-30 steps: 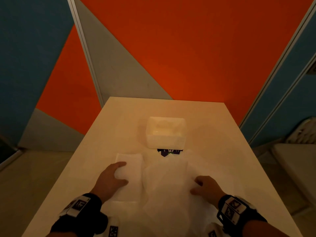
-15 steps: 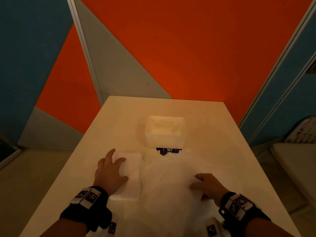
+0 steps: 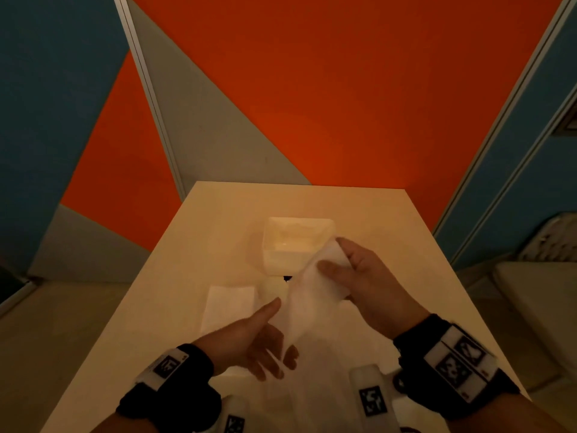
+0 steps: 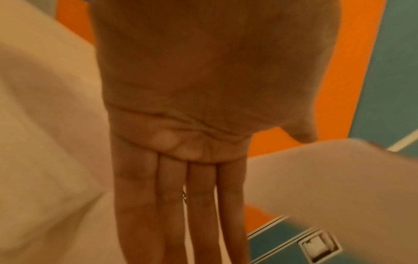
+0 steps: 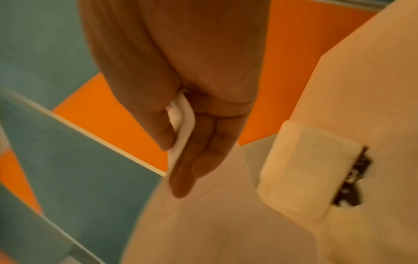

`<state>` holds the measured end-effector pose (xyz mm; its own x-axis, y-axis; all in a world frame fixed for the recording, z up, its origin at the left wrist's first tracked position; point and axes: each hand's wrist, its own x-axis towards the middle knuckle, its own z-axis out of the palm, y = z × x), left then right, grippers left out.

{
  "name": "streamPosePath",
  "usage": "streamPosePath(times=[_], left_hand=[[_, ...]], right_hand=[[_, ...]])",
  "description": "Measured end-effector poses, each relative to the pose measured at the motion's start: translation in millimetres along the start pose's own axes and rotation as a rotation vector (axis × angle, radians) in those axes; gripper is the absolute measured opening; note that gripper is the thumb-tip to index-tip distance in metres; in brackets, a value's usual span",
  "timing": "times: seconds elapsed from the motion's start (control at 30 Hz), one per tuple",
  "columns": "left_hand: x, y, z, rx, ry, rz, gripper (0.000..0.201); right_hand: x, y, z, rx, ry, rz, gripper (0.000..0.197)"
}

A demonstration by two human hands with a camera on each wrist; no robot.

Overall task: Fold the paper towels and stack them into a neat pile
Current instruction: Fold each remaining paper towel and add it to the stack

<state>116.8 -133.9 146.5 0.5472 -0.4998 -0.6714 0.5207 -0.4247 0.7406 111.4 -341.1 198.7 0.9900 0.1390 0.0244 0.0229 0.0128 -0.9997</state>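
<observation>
My right hand (image 3: 331,254) pinches the top of a white paper towel (image 3: 309,295) between thumb and fingers and holds it above the table; the sheet hangs down toward me. In the right wrist view my right hand (image 5: 178,151) has the towel's edge (image 5: 184,123) clamped in it. My left hand (image 3: 274,339) is palm-up with straight fingers against the towel's lower end, and the left wrist view shows its fingers (image 4: 181,205) flat and together. A folded towel pile (image 3: 229,304) lies on the table left of centre. More loose white sheets (image 3: 327,385) lie under my hands.
A white plastic tub (image 3: 298,245) stands mid-table just beyond my right hand, with a small dark tag (image 3: 286,278) at its near edge. The cream table (image 3: 218,220) ends at orange, grey and blue wall panels. A pale seat (image 3: 546,295) stands at the right.
My right hand has lifted a towel off the table and carried it up toward the tub. My left hand left the folded pile, turned palm-up and came under the hanging sheet.
</observation>
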Motion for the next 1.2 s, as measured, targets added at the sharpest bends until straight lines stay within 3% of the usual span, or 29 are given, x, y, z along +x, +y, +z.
streamPosePath(times=[0.07, 0.13, 0.27, 0.4, 0.5, 0.77, 1.2], left_hand=[[-4.8, 6.8, 1.7, -0.191, -0.076, 0.064, 0.097], [-12.9, 15.7, 4.5, -0.360, -0.075, 0.189, 0.088], [-22.8, 34.8, 6.3, -0.579, 0.167, 0.508, 0.043], [-23.9, 48.4, 0.7, -0.496, 0.347, 0.683, 0.039], [-22.9, 49.3, -2.2, -0.399, 0.371, 0.725, 0.037], [-14.9, 46.6, -3.7, -0.303, 0.354, 0.717, 0.036], [-12.3, 44.3, -12.7, -0.296, 0.382, 0.681, 0.032]], right_hand=[[-3.5, -18.1, 0.0, 0.147, 0.009, -0.039, 0.023], [-6.1, -24.6, -2.0, 0.253, 0.038, -0.054, 0.027], [-11.6, -15.5, -6.1, 0.293, 0.103, -0.026, 0.028], [-19.0, -1.7, -10.0, 0.322, 0.154, 0.053, 0.028], [-22.4, 2.3, -14.7, 0.375, 0.151, 0.088, 0.032], [-19.1, 8.5, -10.5, 0.171, 0.224, 0.111, 0.022], [-13.8, 10.9, -9.6, 0.105, 0.294, 0.132, 0.022]])
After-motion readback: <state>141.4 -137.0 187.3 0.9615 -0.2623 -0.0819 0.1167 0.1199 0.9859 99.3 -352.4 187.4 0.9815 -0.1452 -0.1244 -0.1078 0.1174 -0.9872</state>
